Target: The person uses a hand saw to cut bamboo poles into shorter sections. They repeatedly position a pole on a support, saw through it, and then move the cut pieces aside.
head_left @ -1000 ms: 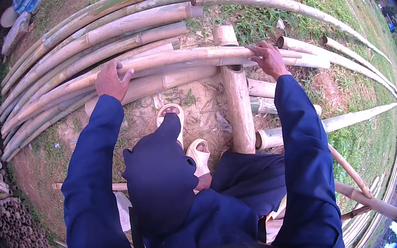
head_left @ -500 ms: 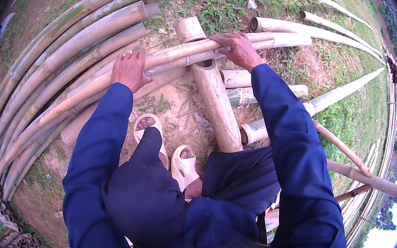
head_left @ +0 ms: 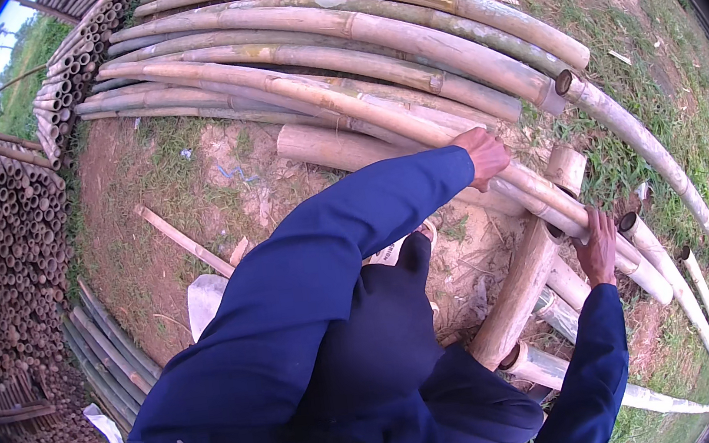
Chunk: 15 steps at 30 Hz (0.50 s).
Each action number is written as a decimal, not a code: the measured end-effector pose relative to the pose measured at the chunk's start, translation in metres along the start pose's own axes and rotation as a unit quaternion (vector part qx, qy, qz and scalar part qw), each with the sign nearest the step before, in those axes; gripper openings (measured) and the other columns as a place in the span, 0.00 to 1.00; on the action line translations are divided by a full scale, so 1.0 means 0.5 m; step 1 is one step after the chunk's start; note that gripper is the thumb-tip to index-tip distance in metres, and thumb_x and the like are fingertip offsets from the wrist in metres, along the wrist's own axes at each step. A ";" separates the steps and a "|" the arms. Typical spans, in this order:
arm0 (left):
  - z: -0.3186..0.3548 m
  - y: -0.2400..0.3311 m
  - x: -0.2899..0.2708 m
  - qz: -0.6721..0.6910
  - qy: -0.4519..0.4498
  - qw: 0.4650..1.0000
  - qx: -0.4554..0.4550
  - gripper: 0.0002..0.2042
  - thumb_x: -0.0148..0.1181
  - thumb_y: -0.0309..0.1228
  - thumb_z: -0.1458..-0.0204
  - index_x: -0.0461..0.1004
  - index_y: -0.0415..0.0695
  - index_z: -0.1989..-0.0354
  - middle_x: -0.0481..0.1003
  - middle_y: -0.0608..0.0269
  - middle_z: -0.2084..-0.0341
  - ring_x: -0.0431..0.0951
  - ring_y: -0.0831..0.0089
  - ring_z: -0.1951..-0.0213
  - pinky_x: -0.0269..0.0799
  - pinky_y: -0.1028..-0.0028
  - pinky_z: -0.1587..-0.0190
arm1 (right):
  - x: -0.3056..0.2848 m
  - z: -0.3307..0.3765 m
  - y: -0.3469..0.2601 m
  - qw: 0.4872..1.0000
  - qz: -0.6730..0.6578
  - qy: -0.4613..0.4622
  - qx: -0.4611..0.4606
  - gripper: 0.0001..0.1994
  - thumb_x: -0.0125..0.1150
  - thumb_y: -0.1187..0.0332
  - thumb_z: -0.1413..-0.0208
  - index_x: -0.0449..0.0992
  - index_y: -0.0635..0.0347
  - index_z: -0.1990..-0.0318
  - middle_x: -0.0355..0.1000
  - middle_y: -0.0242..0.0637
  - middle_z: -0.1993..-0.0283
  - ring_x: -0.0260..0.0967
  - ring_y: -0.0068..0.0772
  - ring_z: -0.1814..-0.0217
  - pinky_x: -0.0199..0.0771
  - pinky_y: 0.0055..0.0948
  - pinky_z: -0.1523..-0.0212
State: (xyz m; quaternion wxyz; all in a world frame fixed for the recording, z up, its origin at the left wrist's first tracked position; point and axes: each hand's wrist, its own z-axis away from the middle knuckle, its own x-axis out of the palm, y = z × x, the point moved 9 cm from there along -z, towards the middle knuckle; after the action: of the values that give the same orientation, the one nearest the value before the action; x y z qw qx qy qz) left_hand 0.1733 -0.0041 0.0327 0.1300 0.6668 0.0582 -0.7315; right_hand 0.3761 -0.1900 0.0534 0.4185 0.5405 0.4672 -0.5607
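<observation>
My left hand (head_left: pixel 484 154) grips a long pale bamboo pole (head_left: pixel 314 95) that lies slanted across a short thick bamboo log (head_left: pixel 525 276). My right hand (head_left: pixel 595 246) lies flat on the same pole near its cut end, fingers spread over it. Both arms wear dark blue sleeves. My dark trousers fill the lower middle and hide my feet.
More long bamboo poles (head_left: pixel 366 19) lie side by side beyond the held one. Stacks of thin bamboo with cut ends (head_left: pixel 3 288) stand at the left. Thinner poles (head_left: pixel 674 185) run along the grass at right. A flat wooden slat (head_left: pixel 186 239) lies on bare earth.
The view has swung to the left, so the stacks of thin bamboo have come in. Both hands stay on the same pole, the left gripping it further along.
</observation>
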 end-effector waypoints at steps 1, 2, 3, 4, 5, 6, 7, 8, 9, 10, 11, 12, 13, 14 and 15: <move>0.006 0.001 -0.003 0.000 0.005 1.000 0.004 0.30 0.80 0.44 0.66 0.79 0.37 0.56 0.82 0.51 0.61 0.84 0.56 0.56 0.82 0.60 0.54 | 0.004 0.003 0.002 0.999 0.001 -0.026 0.022 0.39 0.79 0.75 0.61 0.68 0.56 0.36 0.70 0.45 0.41 0.66 0.54 0.38 0.65 0.48 0.34; 0.015 0.000 -0.007 0.000 0.009 1.000 0.011 0.30 0.80 0.44 0.66 0.79 0.37 0.55 0.82 0.51 0.60 0.84 0.56 0.56 0.82 0.60 0.54 | -0.007 0.005 -0.009 1.000 0.004 -0.014 0.012 0.39 0.79 0.75 0.61 0.68 0.56 0.36 0.70 0.44 0.42 0.66 0.54 0.38 0.66 0.48 0.35; 0.025 -0.005 -0.009 -0.003 0.006 1.000 0.009 0.30 0.80 0.44 0.66 0.79 0.38 0.56 0.82 0.51 0.59 0.84 0.56 0.56 0.82 0.61 0.53 | -0.018 0.007 -0.029 1.000 0.009 -0.001 -0.019 0.39 0.79 0.75 0.61 0.68 0.57 0.36 0.70 0.44 0.42 0.66 0.54 0.39 0.66 0.48 0.35; 0.038 -0.013 -0.012 -0.007 0.003 1.000 0.009 0.30 0.80 0.44 0.66 0.79 0.38 0.57 0.82 0.51 0.59 0.84 0.57 0.55 0.81 0.61 0.53 | -0.025 0.009 -0.041 1.000 0.009 -0.002 -0.022 0.39 0.79 0.75 0.61 0.68 0.57 0.36 0.70 0.44 0.42 0.66 0.54 0.39 0.66 0.48 0.35; 0.053 -0.024 -0.016 -0.012 -0.001 1.000 0.008 0.30 0.80 0.44 0.66 0.78 0.38 0.57 0.82 0.50 0.58 0.84 0.57 0.55 0.81 0.61 0.53 | -0.032 0.008 -0.057 1.000 0.008 -0.003 -0.026 0.39 0.79 0.74 0.61 0.68 0.57 0.36 0.70 0.44 0.42 0.66 0.53 0.39 0.66 0.48 0.35; 0.073 -0.040 -0.021 -0.008 0.001 1.000 0.000 0.29 0.80 0.45 0.66 0.78 0.39 0.58 0.81 0.51 0.58 0.84 0.57 0.54 0.81 0.61 0.53 | -0.040 0.007 -0.076 0.999 0.002 -0.003 -0.034 0.39 0.79 0.74 0.61 0.68 0.58 0.36 0.70 0.44 0.43 0.65 0.53 0.39 0.66 0.47 0.35; 0.096 -0.058 -0.027 -0.006 0.002 1.000 -0.007 0.29 0.80 0.45 0.66 0.78 0.39 0.58 0.81 0.51 0.58 0.83 0.57 0.54 0.81 0.61 0.54 | -0.049 0.002 -0.098 0.999 0.001 0.000 -0.038 0.39 0.79 0.74 0.61 0.69 0.58 0.36 0.70 0.44 0.43 0.65 0.53 0.39 0.66 0.47 0.36; 0.118 -0.075 -0.032 -0.002 0.004 1.000 -0.013 0.29 0.80 0.45 0.66 0.77 0.39 0.59 0.81 0.51 0.58 0.83 0.57 0.53 0.81 0.61 0.54 | -0.057 -0.005 -0.122 0.999 0.000 0.003 -0.040 0.39 0.79 0.74 0.61 0.69 0.59 0.36 0.70 0.44 0.43 0.65 0.53 0.39 0.66 0.47 0.36; 0.140 -0.094 -0.040 -0.006 0.014 1.000 -0.013 0.29 0.79 0.45 0.67 0.77 0.39 0.59 0.80 0.51 0.59 0.83 0.57 0.53 0.81 0.60 0.53 | -0.065 -0.012 -0.150 0.999 0.000 0.006 -0.044 0.39 0.78 0.74 0.61 0.69 0.59 0.37 0.70 0.44 0.44 0.65 0.53 0.40 0.66 0.47 0.36; 0.165 -0.113 -0.048 -0.007 0.025 1.000 -0.016 0.29 0.79 0.45 0.67 0.77 0.39 0.59 0.80 0.52 0.59 0.82 0.57 0.53 0.81 0.60 0.53 | -0.076 -0.021 -0.180 0.999 -0.004 0.017 -0.046 0.38 0.79 0.74 0.61 0.69 0.59 0.37 0.70 0.43 0.45 0.66 0.53 0.41 0.66 0.48 0.37; 0.187 -0.134 -0.056 -0.006 0.039 0.999 -0.020 0.29 0.79 0.45 0.67 0.76 0.40 0.59 0.80 0.52 0.60 0.82 0.57 0.53 0.80 0.60 0.52 | -0.085 -0.029 -0.214 0.998 -0.005 0.025 -0.060 0.38 0.79 0.74 0.61 0.69 0.59 0.37 0.70 0.43 0.46 0.66 0.53 0.41 0.66 0.48 0.37; 0.211 -0.156 -0.058 -0.005 0.036 0.999 -0.020 0.29 0.79 0.45 0.67 0.76 0.40 0.59 0.80 0.53 0.60 0.82 0.56 0.53 0.80 0.59 0.52 | -0.088 -0.037 -0.250 0.997 -0.007 0.035 -0.073 0.38 0.79 0.74 0.61 0.70 0.59 0.37 0.70 0.43 0.47 0.66 0.53 0.42 0.66 0.49 0.37; 0.239 -0.177 -0.056 -0.001 0.033 0.999 -0.021 0.29 0.79 0.45 0.67 0.76 0.40 0.58 0.79 0.53 0.60 0.82 0.56 0.54 0.79 0.59 0.51 | -0.090 -0.043 -0.286 0.995 -0.010 0.043 -0.086 0.38 0.79 0.73 0.61 0.70 0.58 0.38 0.70 0.43 0.47 0.66 0.52 0.42 0.66 0.49 0.38; 0.266 -0.201 -0.053 0.004 0.027 0.999 -0.022 0.29 0.78 0.45 0.67 0.76 0.41 0.58 0.79 0.54 0.60 0.82 0.55 0.54 0.79 0.59 0.51 | -0.083 -0.051 -0.320 0.994 -0.020 0.036 -0.099 0.37 0.79 0.73 0.59 0.70 0.57 0.38 0.70 0.43 0.48 0.66 0.52 0.43 0.67 0.48 0.38; 0.294 -0.223 -0.046 0.002 0.021 0.999 -0.032 0.29 0.78 0.45 0.67 0.77 0.41 0.57 0.79 0.54 0.60 0.81 0.55 0.54 0.78 0.58 0.50 | -0.065 -0.058 -0.343 0.996 -0.038 0.015 -0.076 0.37 0.79 0.72 0.59 0.70 0.55 0.38 0.70 0.43 0.47 0.66 0.52 0.43 0.66 0.48 0.38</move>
State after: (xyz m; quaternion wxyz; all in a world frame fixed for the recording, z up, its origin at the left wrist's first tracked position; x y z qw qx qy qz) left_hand 0.0038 0.0677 0.0611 0.1516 0.6779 0.0824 -0.7146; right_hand 0.2172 -0.1261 0.0985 0.4296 0.4971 0.5354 -0.5308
